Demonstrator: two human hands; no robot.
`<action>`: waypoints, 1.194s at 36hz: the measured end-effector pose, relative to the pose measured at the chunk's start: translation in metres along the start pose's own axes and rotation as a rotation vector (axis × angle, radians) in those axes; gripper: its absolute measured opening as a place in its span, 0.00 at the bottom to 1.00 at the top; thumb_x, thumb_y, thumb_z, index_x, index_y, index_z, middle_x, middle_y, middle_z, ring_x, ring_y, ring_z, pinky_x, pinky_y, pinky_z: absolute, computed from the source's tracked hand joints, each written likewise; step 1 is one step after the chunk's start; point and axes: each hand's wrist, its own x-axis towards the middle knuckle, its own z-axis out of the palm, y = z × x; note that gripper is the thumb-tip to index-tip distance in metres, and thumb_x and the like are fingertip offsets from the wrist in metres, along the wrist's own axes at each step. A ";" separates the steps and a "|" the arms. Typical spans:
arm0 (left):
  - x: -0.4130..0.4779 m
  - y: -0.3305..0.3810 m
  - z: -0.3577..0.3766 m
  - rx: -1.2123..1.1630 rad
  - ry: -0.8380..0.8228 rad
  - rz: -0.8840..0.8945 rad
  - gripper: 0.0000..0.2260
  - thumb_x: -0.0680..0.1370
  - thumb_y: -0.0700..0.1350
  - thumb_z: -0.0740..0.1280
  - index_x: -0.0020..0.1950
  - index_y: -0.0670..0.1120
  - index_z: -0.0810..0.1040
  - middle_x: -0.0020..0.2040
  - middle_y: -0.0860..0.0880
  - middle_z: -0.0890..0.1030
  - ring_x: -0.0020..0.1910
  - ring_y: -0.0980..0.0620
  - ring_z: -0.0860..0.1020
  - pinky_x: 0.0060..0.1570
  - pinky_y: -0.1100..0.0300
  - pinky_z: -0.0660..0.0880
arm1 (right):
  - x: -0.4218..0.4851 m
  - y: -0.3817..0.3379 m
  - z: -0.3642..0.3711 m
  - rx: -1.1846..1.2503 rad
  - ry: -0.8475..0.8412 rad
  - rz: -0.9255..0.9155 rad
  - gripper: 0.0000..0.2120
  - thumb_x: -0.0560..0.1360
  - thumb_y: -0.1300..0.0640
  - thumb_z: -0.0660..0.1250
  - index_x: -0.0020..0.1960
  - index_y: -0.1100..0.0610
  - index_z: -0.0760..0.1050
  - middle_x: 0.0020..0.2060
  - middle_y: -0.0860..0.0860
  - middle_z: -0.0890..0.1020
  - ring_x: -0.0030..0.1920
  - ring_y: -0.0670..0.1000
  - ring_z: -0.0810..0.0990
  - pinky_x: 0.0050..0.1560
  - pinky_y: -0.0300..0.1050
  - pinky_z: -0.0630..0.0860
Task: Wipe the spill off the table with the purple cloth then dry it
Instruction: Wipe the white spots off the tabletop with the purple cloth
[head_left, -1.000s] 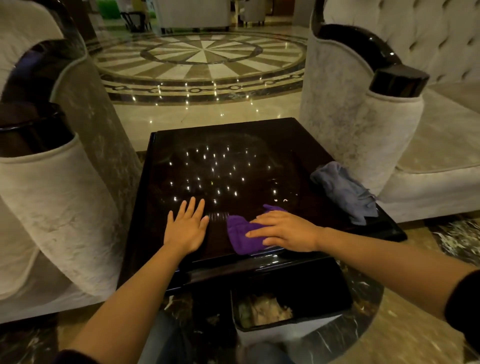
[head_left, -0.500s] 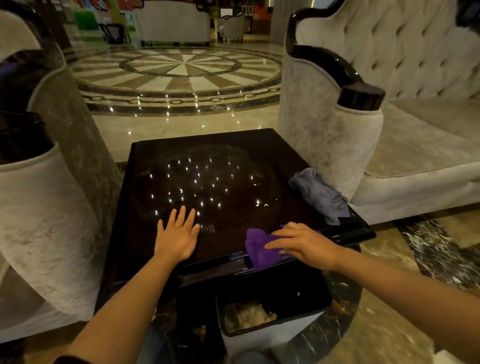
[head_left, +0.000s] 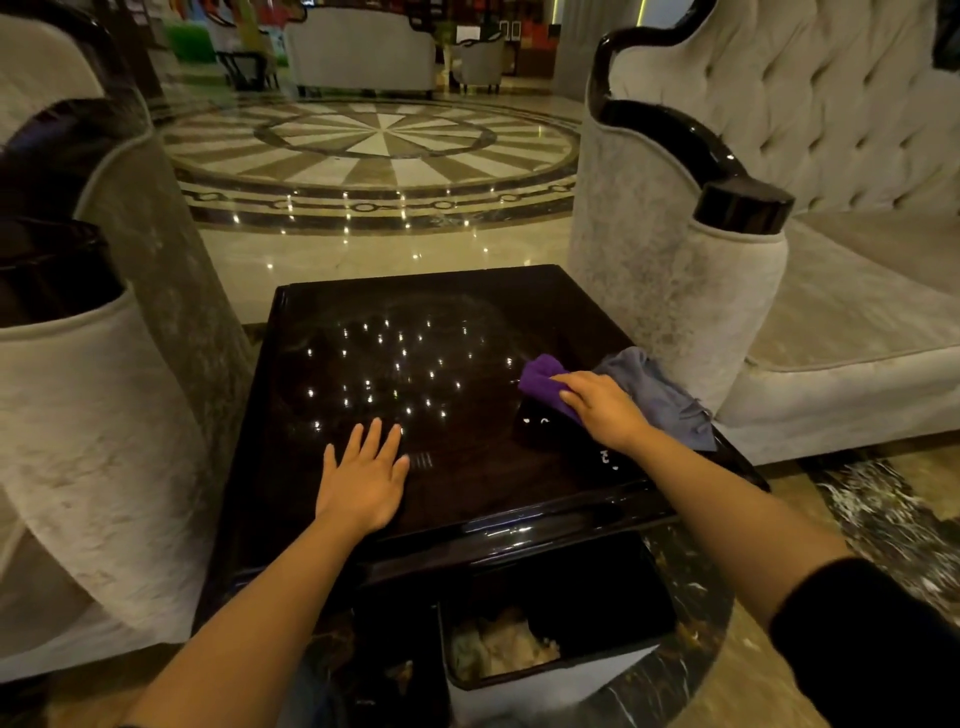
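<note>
Lobby, dark glossy table (head_left: 467, 322) between pale armchairs. Right hand (head_left: 602, 410) presses purple cloth (head_left: 545, 382) flat on table's right side, fingers closed over it, beside grey cloth (head_left: 654, 395). Left hand (head_left: 363, 478) spread flat, bracing. A few droplets near right wrist; wiping looks mid-way, drying not started.

Glossy dark wood table (head_left: 467, 499) w/ light reflections; soft purple cloth (head_left: 543, 382); matt grey cloth (head_left: 654, 395).
</note>
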 end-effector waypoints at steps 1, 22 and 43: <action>0.000 0.000 0.000 0.000 -0.001 0.001 0.24 0.81 0.54 0.43 0.75 0.51 0.42 0.77 0.48 0.42 0.76 0.48 0.40 0.73 0.46 0.41 | 0.004 0.002 0.004 -0.023 -0.023 0.020 0.17 0.80 0.58 0.54 0.67 0.57 0.66 0.66 0.59 0.72 0.62 0.61 0.71 0.66 0.54 0.66; -0.001 -0.002 0.003 0.002 0.000 0.021 0.24 0.81 0.55 0.42 0.76 0.50 0.43 0.78 0.48 0.43 0.76 0.48 0.41 0.73 0.45 0.41 | -0.011 0.017 0.023 -0.171 -0.194 -0.065 0.18 0.79 0.47 0.53 0.68 0.42 0.63 0.71 0.49 0.66 0.63 0.55 0.65 0.64 0.54 0.62; 0.002 -0.004 0.004 -0.015 0.019 0.021 0.24 0.81 0.55 0.42 0.76 0.50 0.44 0.78 0.48 0.44 0.76 0.47 0.42 0.73 0.44 0.42 | -0.136 -0.054 0.050 -0.095 0.049 -0.264 0.15 0.73 0.54 0.66 0.59 0.52 0.76 0.55 0.60 0.79 0.45 0.62 0.79 0.44 0.53 0.79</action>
